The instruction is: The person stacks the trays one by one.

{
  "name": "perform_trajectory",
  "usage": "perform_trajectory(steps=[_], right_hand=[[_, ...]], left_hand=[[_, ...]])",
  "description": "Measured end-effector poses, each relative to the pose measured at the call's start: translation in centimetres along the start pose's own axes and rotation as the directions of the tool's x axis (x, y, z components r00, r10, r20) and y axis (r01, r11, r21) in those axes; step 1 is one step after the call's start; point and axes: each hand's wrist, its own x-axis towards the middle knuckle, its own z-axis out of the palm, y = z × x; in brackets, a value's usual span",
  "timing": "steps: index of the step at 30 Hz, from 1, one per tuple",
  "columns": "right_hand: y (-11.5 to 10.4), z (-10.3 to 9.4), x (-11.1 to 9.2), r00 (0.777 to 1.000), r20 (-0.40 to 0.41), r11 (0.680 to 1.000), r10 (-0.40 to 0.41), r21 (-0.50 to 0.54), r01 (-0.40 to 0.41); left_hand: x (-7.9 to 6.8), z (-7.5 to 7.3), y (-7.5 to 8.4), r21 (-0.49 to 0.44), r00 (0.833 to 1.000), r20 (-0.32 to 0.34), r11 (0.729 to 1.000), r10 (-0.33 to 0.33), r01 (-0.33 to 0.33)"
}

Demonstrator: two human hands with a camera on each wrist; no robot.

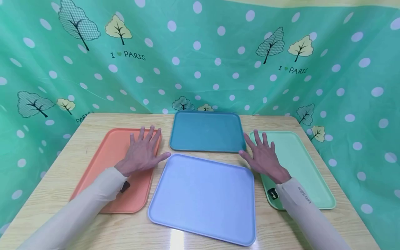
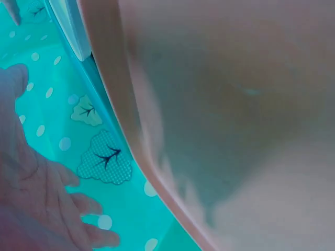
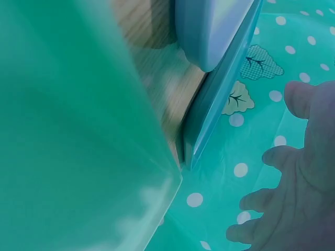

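- Pale wood grain runs across the table (image 1: 70, 166); its near edge is cut off, and a streak of light glares there.
- The left sleeve (image 1: 84, 205) and right sleeve (image 1: 307, 215) leave the view at the bottom; small dark objects (image 1: 125, 186) show only partly beneath the cuffs.
- The lavender tray (image 1: 203, 198) lies between the arms, long axis crosswise, right end slanting nearer.
- The coral tray (image 1: 109, 156), left, and mint tray (image 1: 297, 163), right, have their long axes near to far, partly covered by the arms; the wrist views blur both.
- The left hand (image 1: 140, 151) is over the coral tray, the right hand (image 1: 262, 154) over the mint one's inner edge, fingers spread and pointing away.
- Beyond sits the teal tray (image 1: 207, 132), long axis crosswise.
- A green curtain (image 1: 200, 34) hangs behind, with pale dots, trees and "PARIS" lettering.
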Motion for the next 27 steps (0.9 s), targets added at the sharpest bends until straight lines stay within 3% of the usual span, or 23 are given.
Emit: perform_trajectory(steps=[12,27], right_hand=[[-0.3,0.1,-0.1,1.000,0.008,1.000,-0.022,0.005,0.022],[-0.8,0.5,-0.5,0.997,-0.060,0.996,-0.058,0.066,0.062]], left_hand=[[-0.9,-0.3,0.9,-0.021,0.999,-0.003,0.999,0.047,-0.047],[-2.4,-0.1,2.2,-0.216,0.998,-0.008,0.975,0.060,-0.060]])
